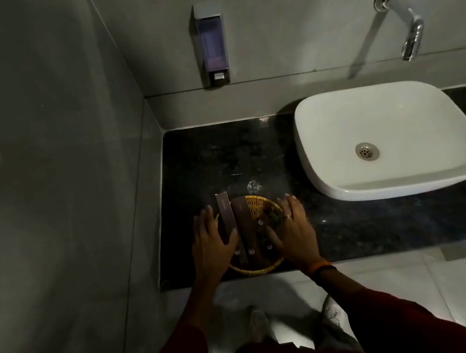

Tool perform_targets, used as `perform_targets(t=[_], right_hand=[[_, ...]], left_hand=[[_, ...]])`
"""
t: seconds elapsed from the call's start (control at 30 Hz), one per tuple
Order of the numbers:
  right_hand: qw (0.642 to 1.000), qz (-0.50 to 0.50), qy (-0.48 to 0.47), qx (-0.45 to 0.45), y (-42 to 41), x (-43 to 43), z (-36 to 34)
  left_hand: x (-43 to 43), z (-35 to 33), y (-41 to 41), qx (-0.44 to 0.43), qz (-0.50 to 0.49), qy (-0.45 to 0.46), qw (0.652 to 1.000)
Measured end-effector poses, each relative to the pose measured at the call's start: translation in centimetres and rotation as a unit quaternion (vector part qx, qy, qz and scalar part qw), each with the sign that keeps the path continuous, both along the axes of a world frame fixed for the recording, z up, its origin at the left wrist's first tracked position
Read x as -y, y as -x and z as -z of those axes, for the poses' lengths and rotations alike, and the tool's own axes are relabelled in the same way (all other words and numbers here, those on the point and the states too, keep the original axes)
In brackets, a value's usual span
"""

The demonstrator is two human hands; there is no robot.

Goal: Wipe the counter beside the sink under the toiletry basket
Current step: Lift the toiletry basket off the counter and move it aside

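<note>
Basket (266, 266) contents dim, partly hand-covered

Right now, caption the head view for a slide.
Both hands, left hand and right hand, flank the toiletry basket on the dark counter beside the sink.

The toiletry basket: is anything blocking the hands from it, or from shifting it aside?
Nothing visible blocks the hands: the left hand and right hand already flank the toiletry basket. The dark counter behind it looks bare; the white sink stands to the right.
</note>
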State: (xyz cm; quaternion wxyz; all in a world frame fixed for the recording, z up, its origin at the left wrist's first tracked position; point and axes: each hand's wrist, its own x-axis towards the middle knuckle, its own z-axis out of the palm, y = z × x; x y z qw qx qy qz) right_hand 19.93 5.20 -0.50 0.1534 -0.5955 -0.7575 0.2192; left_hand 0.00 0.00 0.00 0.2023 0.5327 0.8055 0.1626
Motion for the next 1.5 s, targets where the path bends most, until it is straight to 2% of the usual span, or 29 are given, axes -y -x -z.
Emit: perform_targets(t=[0.07, 0.13, 0.23, 0.4, 0.6, 0.83, 1.07, 1.2, 1.37, 1.5], right_hand=[[0.996, 0.059, 0.056, -0.042, -0.2, 0.6, 0.4], [0.993, 0.074, 0.078, -0.042, -0.4, 1.3, 0.7], [0.994, 0.082, 0.051, -0.046, -0.7, 1.3, 1.0], [0.989, 0.117, 0.033, -0.088, -3.1, 1.5, 0.6], [0.981, 0.159, 0.051, -0.101, -10.3, 2.7, 0.6], [0.977, 0.185, 0.005, -0.102, -21.9, 3.5, 0.9], [0.983, 0.171, 0.011, -0.07, -34.4, 0.9, 1.0], [0.983, 0.158, 0.009, -0.09, -39.9, -1.6, 1.4], [0.99, 0.107, -0.013, -0.094, -43.4, -3.9, 1.3], [0.992, 0.097, 0.021, -0.081, -44.2, -5.5, 2.1]], left_hand=[[0.4, 0.2, -0.3, 0.06, -0.03, 0.046, 0.997], [1.0, 0.7, -0.7, 0.071, -0.05, 0.051, 0.995], [0.9, 0.8, -0.9, 0.092, -0.087, 0.032, 0.991], [1.1, 0.6, -3.2, 0.114, -0.095, 0.023, 0.989], [0.9, 0.5, -9.4, 0.13, -0.065, 0.005, 0.989], [0.9, 1.0, -21.0, 0.172, -0.036, -0.023, 0.984], [-0.6, 0.9, -33.9, 0.196, -0.047, -0.021, 0.979], [-2.2, 0.6, -39.8, 0.199, -0.085, -0.017, 0.976], [-3.0, 0.8, -43.9, 0.206, -0.125, -0.011, 0.97], [-3.4, 0.9, -45.4, 0.228, -0.137, -0.014, 0.964]])
